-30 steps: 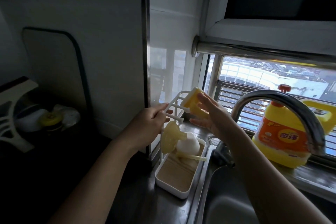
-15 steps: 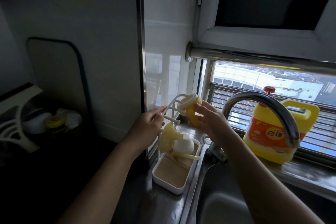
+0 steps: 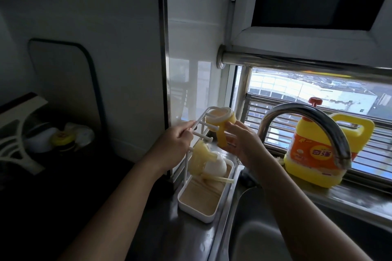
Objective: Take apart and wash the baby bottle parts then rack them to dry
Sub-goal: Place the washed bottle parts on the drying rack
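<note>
A white drying rack [image 3: 198, 194] with pegs stands left of the sink. My left hand [image 3: 170, 147] pinches one of its upper white bars. My right hand [image 3: 241, 144] holds a yellow baby bottle [image 3: 222, 127], tipped with its white-rimmed mouth toward the rack's upper pegs. Lower on the rack hang a pale yellow soft part [image 3: 200, 155] and a white dome-shaped cap [image 3: 215, 165]. A pale straw-like piece [image 3: 218, 179] lies across the rack's tray.
A curved steel faucet [image 3: 307, 118] arches over the steel sink [image 3: 265, 237] at the right. A yellow detergent jug [image 3: 316, 152] stands on the window sill. Dishes and a white dish rack [image 3: 17, 146] sit in the dark at far left.
My right hand has turned the bottle and lowered it closer to the rack's upper pegs. My left hand stays on the rack bar.
</note>
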